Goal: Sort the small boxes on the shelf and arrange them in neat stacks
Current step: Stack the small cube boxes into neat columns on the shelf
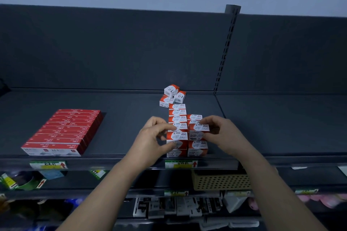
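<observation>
Small red-and-white paper clip boxes stand in two neat rows near the front of the dark shelf (131, 114). My left hand (152, 137) pinches a box of the left stack (176, 135) at its left side. My right hand (223, 133) grips the top front box of the right stack (199, 127) by its right end. Behind the rows, three loose boxes (171, 95) lie jumbled, one tilted on top of the others.
A block of flat red boxes (65, 131) sits on the shelf's left part. Green price labels (181, 164) hang on the front rail. A perforated beige basket (219, 182) and other stationery fill the lower shelves. A slotted upright (225, 48) divides the back panel.
</observation>
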Available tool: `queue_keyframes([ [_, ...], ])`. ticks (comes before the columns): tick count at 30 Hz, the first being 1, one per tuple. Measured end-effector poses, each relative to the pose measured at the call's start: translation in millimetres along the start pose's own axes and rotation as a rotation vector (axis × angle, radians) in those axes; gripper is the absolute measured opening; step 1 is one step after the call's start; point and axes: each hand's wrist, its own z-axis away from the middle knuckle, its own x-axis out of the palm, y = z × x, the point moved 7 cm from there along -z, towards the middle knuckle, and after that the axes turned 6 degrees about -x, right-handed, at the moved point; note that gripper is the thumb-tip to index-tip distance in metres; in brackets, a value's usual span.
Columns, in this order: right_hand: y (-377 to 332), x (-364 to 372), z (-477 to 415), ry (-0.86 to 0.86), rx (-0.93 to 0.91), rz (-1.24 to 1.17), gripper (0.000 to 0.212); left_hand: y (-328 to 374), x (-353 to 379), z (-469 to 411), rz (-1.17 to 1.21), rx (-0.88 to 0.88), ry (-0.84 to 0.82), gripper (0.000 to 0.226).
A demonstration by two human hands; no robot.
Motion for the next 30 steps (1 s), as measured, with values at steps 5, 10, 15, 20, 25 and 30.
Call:
queue_keyframes([
  [5,-0.6,-0.5,0.9,0.003,-0.001,-0.007,0.028,-1.4,-0.2,1.6,-0.01,-0.039,0.015,0.032],
  [10,0.9,0.7,-0.6,-0.003,-0.003,-0.008,0.027,-1.7,4.7,2.8,0.003,-0.043,0.019,0.032],
  [15,0.9,0.1,-1.1,-0.008,0.001,0.001,0.029,-3.8,3.3,4.5,0.006,-0.041,0.022,0.036],
  [20,0.5,0.7,-0.5,-0.013,-0.008,0.006,0.032,-3.2,1.8,3.4,-0.001,-0.051,0.001,0.04],
  [25,-0.5,-2.5,-3.7,-0.009,-0.027,0.001,0.037,-0.1,-4.4,-1.8,0.009,-0.012,0.028,0.039],
  [30,-7.5,-10.7,-13.8,0.026,-0.07,0.008,0.03,5.6,-20.3,-19.2,-0.008,0.048,0.092,0.022],
])
